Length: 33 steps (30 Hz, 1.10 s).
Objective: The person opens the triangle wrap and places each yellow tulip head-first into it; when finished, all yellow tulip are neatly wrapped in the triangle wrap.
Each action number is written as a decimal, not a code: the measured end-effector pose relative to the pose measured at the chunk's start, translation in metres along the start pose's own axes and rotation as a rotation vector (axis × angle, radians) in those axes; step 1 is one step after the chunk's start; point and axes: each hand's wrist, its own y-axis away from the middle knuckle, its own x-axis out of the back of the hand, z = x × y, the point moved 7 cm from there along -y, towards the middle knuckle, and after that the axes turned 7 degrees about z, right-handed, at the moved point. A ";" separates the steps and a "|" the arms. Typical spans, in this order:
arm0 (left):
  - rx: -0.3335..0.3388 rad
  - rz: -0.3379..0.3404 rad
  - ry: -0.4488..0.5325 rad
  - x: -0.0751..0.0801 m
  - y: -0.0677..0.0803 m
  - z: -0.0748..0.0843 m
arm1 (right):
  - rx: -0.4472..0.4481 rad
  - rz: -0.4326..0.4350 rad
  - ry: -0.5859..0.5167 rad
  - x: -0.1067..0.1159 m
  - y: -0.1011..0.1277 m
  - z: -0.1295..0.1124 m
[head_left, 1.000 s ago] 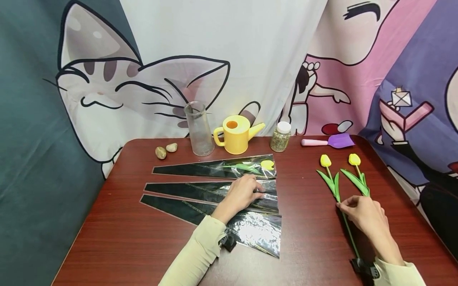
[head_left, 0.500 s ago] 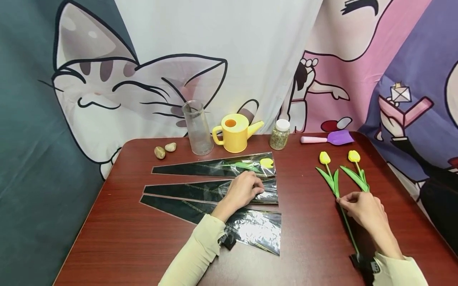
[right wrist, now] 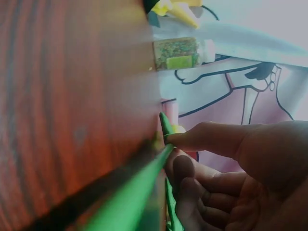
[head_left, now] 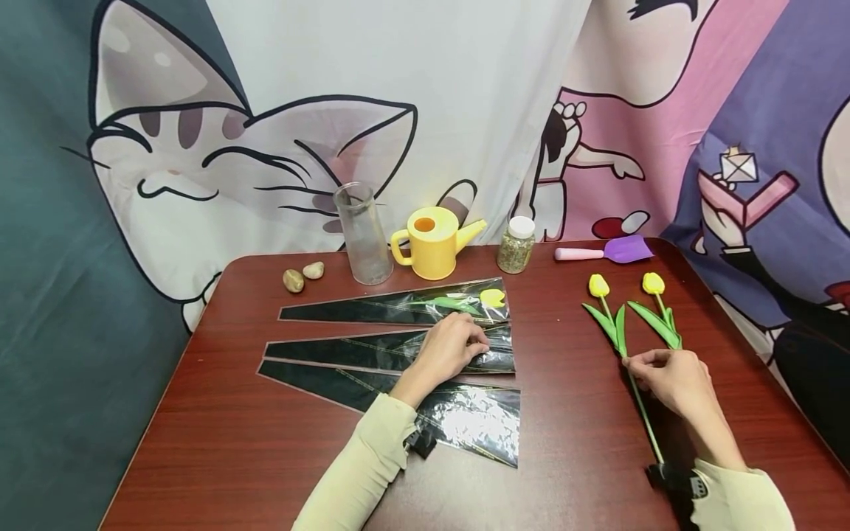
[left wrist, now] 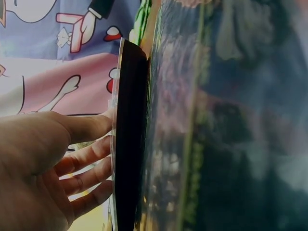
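Note:
My right hand (head_left: 677, 376) pinches the green stem of an artificial yellow tulip (head_left: 623, 346) between thumb and forefinger, at the table's right. A second yellow tulip (head_left: 657, 306) lies beside it, its lower stem hidden by that hand. My left hand (head_left: 448, 346) is on the middle of three dark, clear-fronted flower sleeves (head_left: 378, 350), pinching its film near the wide end. In the left wrist view, thumb and fingers (left wrist: 91, 159) meet the sleeve's raised edge (left wrist: 130, 134). The back sleeve (head_left: 372, 307) contains another yellow tulip (head_left: 491, 298); the front sleeve (head_left: 465, 417) lies flat.
Along the back of the brown table (head_left: 199, 442) stand a glass vase (head_left: 365, 243), a yellow watering can (head_left: 433, 247) and a jar of dried bits (head_left: 516, 247). Two stones (head_left: 294, 280) lie left, a purple shovel (head_left: 627, 249) right. A printed curtain (head_left: 319, 59) hangs behind.
My left fingers have drawn together, and the middle sleeve's near edge has shifted toward the back. The right hand keeps its pinch on the tulip stem. The head view has drifted slightly.

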 end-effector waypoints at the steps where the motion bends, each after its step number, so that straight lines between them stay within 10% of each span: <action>1: 0.000 -0.001 0.001 0.000 0.000 0.000 | -0.009 0.002 -0.012 0.001 0.000 0.000; 9: 0.002 0.001 0.013 0.003 0.001 0.001 | -0.069 -0.041 -0.193 0.001 -0.001 -0.002; 19: 0.003 0.013 0.036 0.005 0.000 -0.001 | -0.314 -0.120 -1.055 -0.021 -0.003 -0.017; 25: 0.008 0.018 0.053 0.007 -0.001 -0.002 | -0.375 -0.028 -1.403 -0.025 -0.005 -0.026; 33: 0.015 0.028 0.068 0.009 -0.001 -0.003 | -0.460 0.170 -1.563 -0.025 -0.003 -0.022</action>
